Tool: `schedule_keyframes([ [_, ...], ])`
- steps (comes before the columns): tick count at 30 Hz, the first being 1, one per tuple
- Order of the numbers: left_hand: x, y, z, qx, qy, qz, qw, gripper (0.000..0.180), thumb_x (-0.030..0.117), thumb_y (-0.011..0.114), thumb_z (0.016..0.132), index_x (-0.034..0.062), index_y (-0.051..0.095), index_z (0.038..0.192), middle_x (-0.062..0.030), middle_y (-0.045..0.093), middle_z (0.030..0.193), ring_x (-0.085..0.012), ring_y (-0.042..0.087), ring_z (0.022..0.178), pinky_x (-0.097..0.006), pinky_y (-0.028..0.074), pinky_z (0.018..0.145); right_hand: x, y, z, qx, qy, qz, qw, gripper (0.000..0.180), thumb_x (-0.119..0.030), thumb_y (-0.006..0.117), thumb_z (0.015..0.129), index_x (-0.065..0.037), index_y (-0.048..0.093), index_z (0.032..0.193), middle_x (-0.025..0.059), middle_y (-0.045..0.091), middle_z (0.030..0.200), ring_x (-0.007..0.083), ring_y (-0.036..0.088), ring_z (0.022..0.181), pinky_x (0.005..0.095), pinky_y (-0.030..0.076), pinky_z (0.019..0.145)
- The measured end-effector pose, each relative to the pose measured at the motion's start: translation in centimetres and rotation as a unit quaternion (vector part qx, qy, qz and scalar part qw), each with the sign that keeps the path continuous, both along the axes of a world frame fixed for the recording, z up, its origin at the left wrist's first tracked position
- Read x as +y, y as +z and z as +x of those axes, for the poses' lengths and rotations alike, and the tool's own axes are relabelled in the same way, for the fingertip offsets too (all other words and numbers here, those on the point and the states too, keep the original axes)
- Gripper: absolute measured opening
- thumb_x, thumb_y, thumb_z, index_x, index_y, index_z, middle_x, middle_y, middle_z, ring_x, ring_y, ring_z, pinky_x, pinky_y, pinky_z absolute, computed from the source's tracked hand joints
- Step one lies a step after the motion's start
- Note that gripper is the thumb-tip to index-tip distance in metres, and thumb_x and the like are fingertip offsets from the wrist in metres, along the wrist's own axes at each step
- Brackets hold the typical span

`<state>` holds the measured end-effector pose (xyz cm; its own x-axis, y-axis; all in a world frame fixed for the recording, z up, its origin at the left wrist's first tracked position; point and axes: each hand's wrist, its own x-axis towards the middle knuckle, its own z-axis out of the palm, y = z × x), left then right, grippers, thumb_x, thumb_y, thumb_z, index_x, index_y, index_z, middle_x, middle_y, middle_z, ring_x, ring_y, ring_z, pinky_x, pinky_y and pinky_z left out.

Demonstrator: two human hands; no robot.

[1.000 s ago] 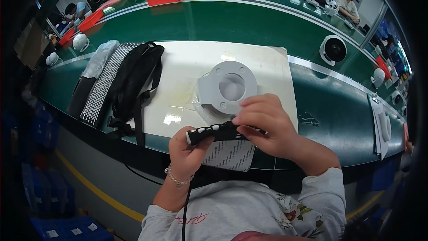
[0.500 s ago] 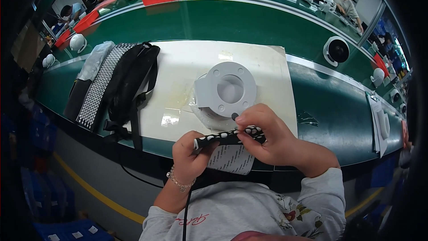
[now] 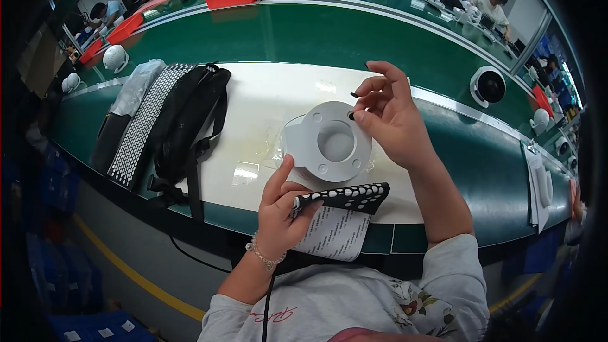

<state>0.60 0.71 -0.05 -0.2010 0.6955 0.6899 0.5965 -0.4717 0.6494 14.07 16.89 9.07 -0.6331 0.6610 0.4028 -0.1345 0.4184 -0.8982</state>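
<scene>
My left hand (image 3: 282, 215) grips a folded sheet of small black adhesive pads (image 3: 354, 197), its white printed backing (image 3: 335, 233) hanging toward me. The left forefinger sticks up against the near left side of a light grey ring-shaped base (image 3: 304, 145). This base lies on the white board, with a round opening in its middle and small round recesses around its face. Over its far right part is my right hand (image 3: 396, 114), fingers spread. Its thumb tip meets the ring at a small black spot (image 3: 351, 115), apparently a pad. Dark bits also show at two other right fingertips.
A white board (image 3: 253, 101) lies on the green bench. To the left are a black strapped bundle (image 3: 190, 120) and a white-dotted sheet (image 3: 149, 120). A white round device with a black face (image 3: 489, 85) stands at far right, and a clipboard (image 3: 535, 177) nearer. People work beyond.
My right hand has left the pad sheet and moved up to the ring's far right, its fingers spreading. The left hand keeps the sheet and has raised its forefinger to the base.
</scene>
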Motion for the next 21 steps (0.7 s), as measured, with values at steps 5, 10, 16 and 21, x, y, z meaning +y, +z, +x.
schedule_keyframes([
  [5,0.1,-0.4,0.1,-0.011,0.004,0.002,1.0,0.022,-0.006,0.069,0.066,-0.0026,0.056,0.084,-0.022,0.032,0.135,-0.0167,0.06,0.075,-0.026,0.049,0.067,-0.3,0.2,0.2,-0.026,-0.019,0.086,0.996,0.056,0.006,0.051,0.078,-0.011,0.03,0.127,0.0096,0.051,0.103,0.0141,0.056,0.083,0.0271,0.045,0.074],
  [10,0.3,-0.4,0.4,-0.015,0.013,0.008,1.0,0.024,-0.006,0.069,0.065,-0.003,0.056,0.084,-0.0223,0.032,0.135,-0.0159,0.059,0.071,-0.026,0.048,0.064,-1.3,-0.6,0.4,-0.024,-0.055,0.288,0.956,0.053,0.006,0.052,0.075,-0.014,0.04,0.124,0.0095,0.058,0.1,0.0175,0.059,0.079,0.027,0.045,0.068],
  [16,0.0,0.0,0.5,0.02,0.054,-0.05,0.997,0.017,-0.003,0.07,0.065,0.0019,0.055,0.073,-0.0257,0.034,0.133,-0.0174,0.06,0.088,-0.028,0.046,0.074,-2.5,0.7,-0.4,-0.081,-0.129,0.434,0.888,0.055,0.005,0.057,0.072,-0.011,0.039,0.121,0.0091,0.058,0.098,0.0228,0.055,0.094,0.0324,0.044,0.078],
  [21,0.3,-0.5,0.3,0.01,0.04,-0.004,0.999,0.019,-0.004,0.069,0.062,-0.0025,0.058,0.078,-0.0199,0.037,0.134,-0.0122,0.052,0.057,-0.023,0.045,0.054,-1.8,1.3,-2.1,-0.09,0.042,0.072,0.992,0.044,-0.002,0.05,0.082,-0.007,0.036,0.124,0.008,0.052,0.094,0.0197,0.05,0.101,0.0315,0.041,0.087],
])
